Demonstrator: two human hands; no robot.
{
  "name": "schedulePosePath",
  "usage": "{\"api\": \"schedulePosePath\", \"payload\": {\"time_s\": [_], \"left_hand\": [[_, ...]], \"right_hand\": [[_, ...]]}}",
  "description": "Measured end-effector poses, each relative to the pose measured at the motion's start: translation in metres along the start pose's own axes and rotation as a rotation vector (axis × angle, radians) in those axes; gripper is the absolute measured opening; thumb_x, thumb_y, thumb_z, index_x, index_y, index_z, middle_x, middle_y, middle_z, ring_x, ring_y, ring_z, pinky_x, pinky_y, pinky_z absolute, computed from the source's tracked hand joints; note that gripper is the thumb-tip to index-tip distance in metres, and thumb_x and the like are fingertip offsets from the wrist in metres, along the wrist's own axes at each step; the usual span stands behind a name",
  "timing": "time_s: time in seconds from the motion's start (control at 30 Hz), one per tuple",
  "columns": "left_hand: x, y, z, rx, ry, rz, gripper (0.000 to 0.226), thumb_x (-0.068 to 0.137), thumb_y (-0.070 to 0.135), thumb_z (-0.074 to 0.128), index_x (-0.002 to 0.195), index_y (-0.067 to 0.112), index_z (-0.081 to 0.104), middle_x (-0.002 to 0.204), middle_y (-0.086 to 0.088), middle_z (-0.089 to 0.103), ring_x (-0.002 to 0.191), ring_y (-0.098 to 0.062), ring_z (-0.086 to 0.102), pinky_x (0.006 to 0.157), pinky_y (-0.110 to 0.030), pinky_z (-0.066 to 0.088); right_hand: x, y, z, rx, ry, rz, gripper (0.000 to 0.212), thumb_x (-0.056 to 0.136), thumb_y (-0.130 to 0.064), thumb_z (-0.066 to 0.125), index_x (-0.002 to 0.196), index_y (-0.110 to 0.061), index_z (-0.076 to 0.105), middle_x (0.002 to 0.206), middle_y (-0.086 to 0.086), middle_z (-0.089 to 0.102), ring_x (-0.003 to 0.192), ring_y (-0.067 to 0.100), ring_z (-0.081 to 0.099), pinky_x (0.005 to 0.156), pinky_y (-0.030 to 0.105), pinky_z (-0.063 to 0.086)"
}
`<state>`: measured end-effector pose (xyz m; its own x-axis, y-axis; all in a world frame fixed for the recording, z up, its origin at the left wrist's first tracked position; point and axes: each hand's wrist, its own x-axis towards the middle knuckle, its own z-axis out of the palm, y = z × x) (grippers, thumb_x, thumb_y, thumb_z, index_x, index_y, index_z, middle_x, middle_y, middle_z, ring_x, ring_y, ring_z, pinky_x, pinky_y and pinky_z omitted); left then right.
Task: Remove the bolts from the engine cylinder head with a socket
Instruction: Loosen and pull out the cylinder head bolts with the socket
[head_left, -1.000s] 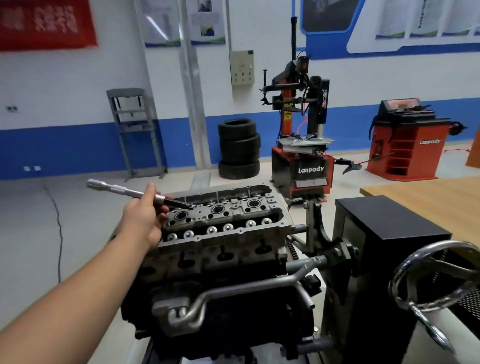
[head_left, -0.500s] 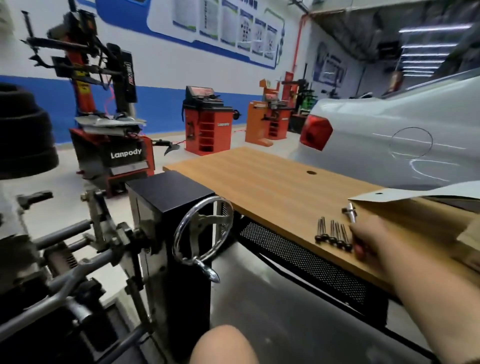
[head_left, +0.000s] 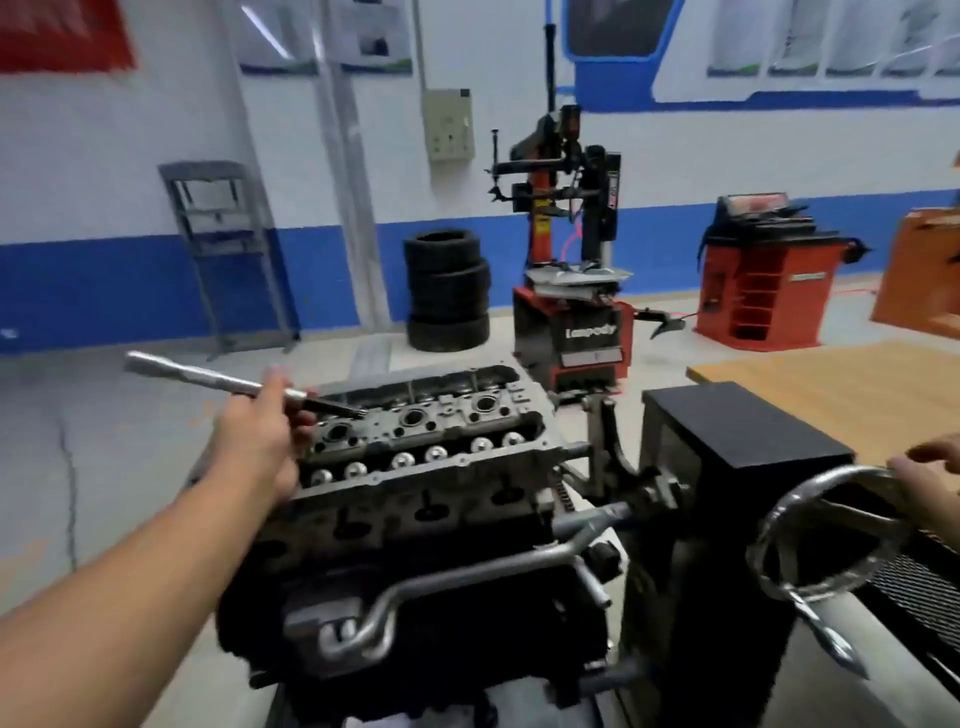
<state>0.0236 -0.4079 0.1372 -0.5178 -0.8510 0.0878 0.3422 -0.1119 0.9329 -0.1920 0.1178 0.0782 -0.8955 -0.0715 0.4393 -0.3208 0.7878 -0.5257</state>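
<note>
Head view: left hand (head_left: 260, 441) grips one wrench (head_left: 218, 379), tip angled into cylinder head (head_left: 426, 431) on stand. Right hand (head_left: 930, 467) at frame edge near handwheel (head_left: 831, 535), fingers relaxed, holding nothing. Risk: angled socket slips, rounds bolt. Three tyres (head_left: 448, 291) stacked behind.

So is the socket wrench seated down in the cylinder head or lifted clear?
Seated, apparently: the socket wrench, gripped by the left hand, slants down with its dark tip reaching the cylinder head top. Whether it sits on a bolt, cannot tell.
</note>
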Motion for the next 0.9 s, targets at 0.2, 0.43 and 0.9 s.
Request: {"api": "schedulePosePath", "payload": {"time_s": [0.2, 0.43, 0.9], "left_hand": [[0.020, 0.015, -0.023, 0.179, 0.000, 0.059, 0.041, 0.107, 0.038, 0.054, 0.089, 0.003, 0.066, 0.063, -0.004, 0.066, 0.045, -0.008, 0.056, 0.042, -0.023, 0.046], [0.039, 0.040, -0.004, 0.356, -0.144, 0.243, 0.037, 0.105, 0.042, 0.057, 0.097, 0.007, 0.066, 0.077, -0.004, 0.072, 0.055, -0.008, 0.065, 0.054, -0.025, 0.055], [0.066, 0.038, 0.014, 0.799, -0.474, 0.447, 0.022, 0.102, 0.043, 0.057, 0.090, 0.025, 0.058, 0.080, 0.005, 0.070, 0.058, -0.009, 0.066, 0.059, -0.033, 0.050]], "right_hand": [[-0.039, -0.240, 0.051, 0.189, -0.152, -0.557, 0.012, 0.091, -0.029, 0.069, 0.092, -0.017, 0.070, 0.097, -0.001, 0.061, 0.094, 0.024, 0.061, 0.084, 0.035, 0.045], [-0.027, -0.421, 0.067, 0.409, -0.373, -0.723, 0.028, 0.099, -0.046, 0.055, 0.101, -0.021, 0.068, 0.086, -0.015, 0.060, 0.075, -0.003, 0.054, 0.064, 0.018, 0.036], [0.003, -0.513, 0.101, 0.831, -0.618, -0.439, 0.041, 0.097, -0.063, 0.045, 0.099, -0.028, 0.067, 0.091, -0.007, 0.073, 0.091, 0.016, 0.069, 0.083, 0.036, 0.055]]}}
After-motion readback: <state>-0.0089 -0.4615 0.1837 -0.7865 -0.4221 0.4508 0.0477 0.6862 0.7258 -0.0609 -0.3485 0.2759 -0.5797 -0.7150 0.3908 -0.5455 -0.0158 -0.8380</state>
